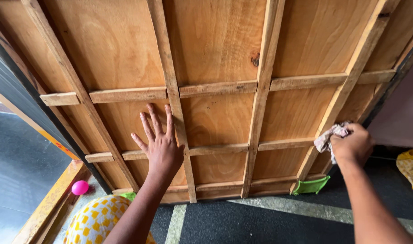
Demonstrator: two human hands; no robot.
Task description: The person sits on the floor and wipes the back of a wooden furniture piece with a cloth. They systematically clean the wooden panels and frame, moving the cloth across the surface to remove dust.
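A large plywood panel point(215, 45) braced with a grid of wooden battens stands upright in front of me, leaning on the floor. My left hand point(159, 142) lies flat against it with fingers spread, beside a vertical batten point(170, 81). My right hand point(353, 145) is closed on a crumpled pale cloth point(326, 138) and presses it against the rightmost slanted batten point(346, 86), low on the panel.
A green plastic piece point(311, 186) sits under the panel's lower right corner on the dark floor point(269, 221). A pink ball point(80, 187) lies at lower left near a yellow-and-white patterned cloth point(95, 219). A yellow patterned object point(412, 165) is at the right edge.
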